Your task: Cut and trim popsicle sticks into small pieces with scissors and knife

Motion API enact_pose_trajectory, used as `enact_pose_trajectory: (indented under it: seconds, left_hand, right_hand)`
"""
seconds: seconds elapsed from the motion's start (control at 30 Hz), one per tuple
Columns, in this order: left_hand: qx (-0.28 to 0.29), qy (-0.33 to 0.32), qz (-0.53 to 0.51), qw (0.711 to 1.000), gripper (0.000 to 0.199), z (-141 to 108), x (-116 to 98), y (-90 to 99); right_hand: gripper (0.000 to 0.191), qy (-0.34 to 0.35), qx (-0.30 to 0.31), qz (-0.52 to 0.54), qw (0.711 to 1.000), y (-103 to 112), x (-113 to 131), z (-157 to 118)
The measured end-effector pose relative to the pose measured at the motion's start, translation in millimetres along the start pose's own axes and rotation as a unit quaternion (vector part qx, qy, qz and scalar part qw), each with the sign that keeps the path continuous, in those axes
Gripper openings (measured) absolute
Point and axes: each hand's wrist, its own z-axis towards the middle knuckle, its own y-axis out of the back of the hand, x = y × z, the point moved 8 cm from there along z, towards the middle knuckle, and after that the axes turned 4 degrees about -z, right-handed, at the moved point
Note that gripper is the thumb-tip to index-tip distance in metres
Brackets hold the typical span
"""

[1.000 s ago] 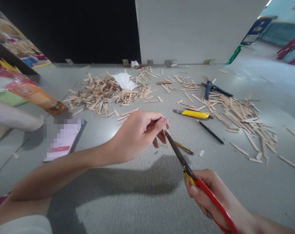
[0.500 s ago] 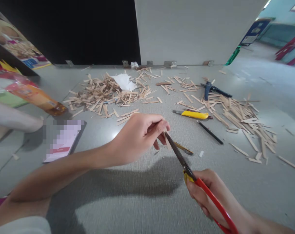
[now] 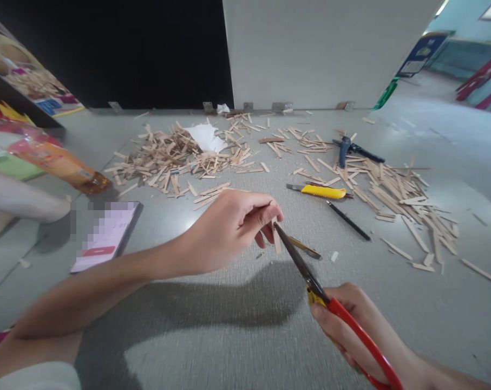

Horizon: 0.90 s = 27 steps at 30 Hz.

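My left hand [image 3: 245, 225] pinches a short wooden stick [image 3: 277, 241] between thumb and fingers, its free end pointing down. My right hand [image 3: 351, 325] is wrapped round the handles of a pair of scissors [image 3: 300, 262] with red and yellow grips. The dark blades point up and left, their tips at the stick beside my left fingertips. Just behind the blades a thin yellowish cutter [image 3: 306, 247] lies on the floor. Farther off are a yellow utility knife [image 3: 324, 191] and a black pen [image 3: 348, 220].
A heap of wooden strips [image 3: 159, 157] with white tissue [image 3: 207, 137] lies at back left. More strips [image 3: 411, 200] and a dark blue clamp-like tool [image 3: 346, 149] lie right. Left are a phone [image 3: 111, 235] and a bottle [image 3: 66, 165]. A panel [image 3: 310, 54] stands behind.
The wooden stick hangs a little more upright and shows more clearly beside the blades. Both hands keep nearly the same place.
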Motion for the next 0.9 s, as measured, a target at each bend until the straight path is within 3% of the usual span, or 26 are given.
enact_pose_trajectory:
  seconds: [0.3,0.63,0.73,0.9]
  left_hand:
    - [0.021,-0.019,0.078,0.997,0.033,-2,-8,3.9]
    - [0.097,-0.074,0.15,0.981,0.033,0,-15,7.1]
    - [0.106,-0.045,0.122,0.986,0.032,2,-10,7.8]
    - [0.072,0.032,0.025,0.997,0.029,6,-1,8.2]
  right_hand:
    - [0.079,-0.01,0.066,0.005,0.998,-4,-3,-1]
    - [0.079,-0.035,0.115,0.017,0.993,-11,-9,-1]
    - [0.078,-0.04,0.117,0.029,0.992,-12,-14,-2]
    - [0.073,-0.044,0.045,0.081,0.995,-1,-18,-8]
